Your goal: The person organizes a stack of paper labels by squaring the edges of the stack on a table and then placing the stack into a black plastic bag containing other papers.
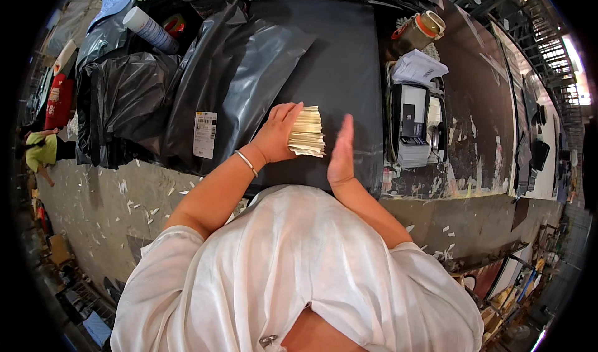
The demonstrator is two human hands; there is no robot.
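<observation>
A thick stack of cream paper slips (pixel 307 131) is gripped from its left side by my left hand (pixel 277 131), with a bracelet on that wrist. The slips' uneven ends face right. Just to the right of them, my right hand (pixel 342 152) is held edge-on with its fingers straight and together, apart from the stack and holding nothing. Both hands are over a black plastic-covered surface (pixel 336 59). Left of my left hand lies loose black plastic sheeting (pixel 230 84) with a white printed label (pixel 205 134) on it.
At right, a box (pixel 412 118) holds small cards and papers, with an orange-ringed jar (pixel 420 31) behind it. A white spray can (pixel 151 30) and black bags (pixel 128 103) stand at left. Paper scraps litter the floor (pixel 124 215). A person in a yellow-green top (pixel 41 149) is far left.
</observation>
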